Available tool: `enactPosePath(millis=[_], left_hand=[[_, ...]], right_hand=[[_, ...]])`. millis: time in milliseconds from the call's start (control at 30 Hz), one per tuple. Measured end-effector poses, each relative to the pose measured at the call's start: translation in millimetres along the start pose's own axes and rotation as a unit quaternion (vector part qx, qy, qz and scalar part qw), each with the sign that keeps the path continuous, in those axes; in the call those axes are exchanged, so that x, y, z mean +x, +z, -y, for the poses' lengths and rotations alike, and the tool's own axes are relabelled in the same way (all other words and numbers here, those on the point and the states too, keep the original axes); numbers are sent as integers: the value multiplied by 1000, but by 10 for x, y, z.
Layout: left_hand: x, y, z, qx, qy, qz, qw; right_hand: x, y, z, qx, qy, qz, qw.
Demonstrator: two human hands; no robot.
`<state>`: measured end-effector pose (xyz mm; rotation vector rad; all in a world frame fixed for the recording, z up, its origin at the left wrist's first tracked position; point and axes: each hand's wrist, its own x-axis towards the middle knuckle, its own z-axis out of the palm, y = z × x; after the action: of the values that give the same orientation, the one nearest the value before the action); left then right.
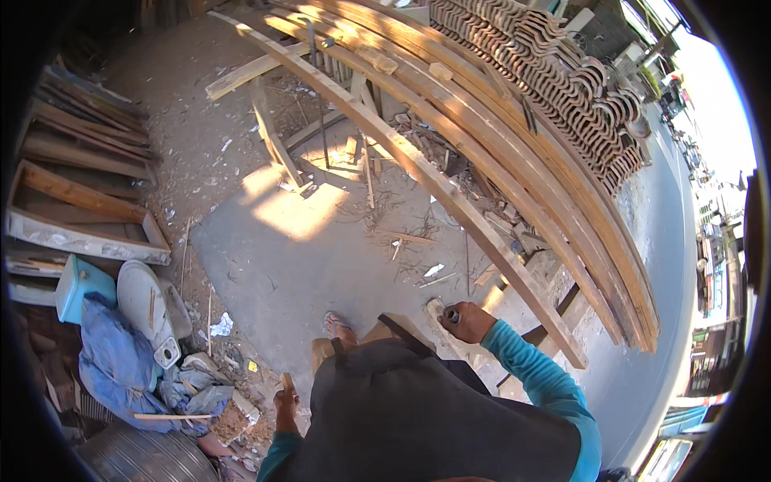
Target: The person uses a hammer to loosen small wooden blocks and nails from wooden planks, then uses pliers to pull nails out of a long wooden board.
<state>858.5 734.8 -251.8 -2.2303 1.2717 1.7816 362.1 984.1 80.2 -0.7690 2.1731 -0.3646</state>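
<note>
My right hand (pixel 474 323) is closed round a dark object with a round, greyish end (pixel 454 316); its kind cannot be made out. That hand is held out to the right, left of the lower part of a long wooden beam (pixel 438 189). Low on the left, my left hand (pixel 286 408) grips a short piece of wood (pixel 287 379) that sticks up past the fingers. More long wooden beams (pixel 514 153) lie side by side beyond the first one, raised on wooden supports.
Stacked curved roof tiles (pixel 554 88) stand behind the beams. At left are wooden frames (pixel 88 217), a light-blue container (pixel 83 287), a toilet seat lid (pixel 143 299) and a blue tarp (pixel 116 353). Wood scraps and twigs litter the floor ahead; a road (pixel 662 241) runs at right.
</note>
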Motion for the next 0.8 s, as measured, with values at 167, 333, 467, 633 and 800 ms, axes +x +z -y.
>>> enactPosePath(millis=[167, 333, 467, 633, 800], left_hand=[[864, 43, -1474, -25, 51, 46, 997], [1016, 832, -3337, -54, 160, 93, 981], [836, 1564, -4494, -50, 255, 115, 959], [833, 2250, -5217, -42, 259, 137, 955], [891, 2603, -5755, -89, 268, 82, 956]], right_hand=[[260, -558, 849, 118, -123, -50, 984], [243, -1470, 1082, 255, -152, -191, 935], [295, -2388, 1114, 440, -184, -403, 781], [1399, -3177, 399, 577, -304, -611, 448], [2912, -3431, -799, 706, -272, -609, 239]])
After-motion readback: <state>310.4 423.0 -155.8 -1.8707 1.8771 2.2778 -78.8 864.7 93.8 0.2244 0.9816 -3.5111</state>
